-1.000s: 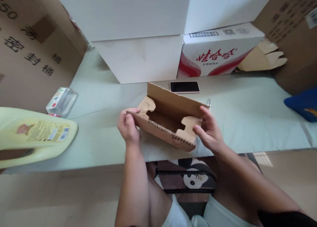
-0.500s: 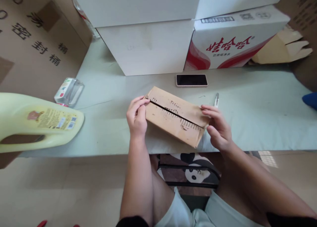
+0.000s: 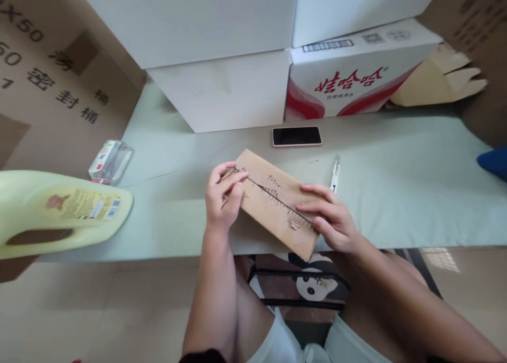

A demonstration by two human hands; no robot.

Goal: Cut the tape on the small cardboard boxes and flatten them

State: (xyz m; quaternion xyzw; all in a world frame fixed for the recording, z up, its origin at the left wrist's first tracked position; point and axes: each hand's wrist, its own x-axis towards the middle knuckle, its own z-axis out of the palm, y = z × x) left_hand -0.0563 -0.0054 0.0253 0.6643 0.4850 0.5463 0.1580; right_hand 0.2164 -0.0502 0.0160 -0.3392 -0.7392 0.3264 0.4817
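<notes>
A small brown cardboard box [image 3: 273,207] lies aslant near the front edge of the cloth-covered table, its two top flaps meeting at a narrow dark seam. My left hand [image 3: 225,197] grips the box's left end, fingertips on top by the seam. On the right end rests my right hand [image 3: 330,215], its fingers spread over the flaps and the thumb near the seam's end. Just beyond the right hand lies a white utility knife [image 3: 335,174]. A phone [image 3: 297,136] with a dark screen is behind the box.
White cartons [image 3: 237,91] and a red-and-white carton [image 3: 356,91] stand at the back. At left are a yellow jug [image 3: 95,210], a clear plastic container [image 3: 111,161] and a large brown box [image 3: 59,110]. A blue object [image 3: 493,162] sits at far right.
The gap between the flaps has narrowed. My right hand has moved left onto the box top, and the box is turned slightly more aslant. The view has shifted a little.
</notes>
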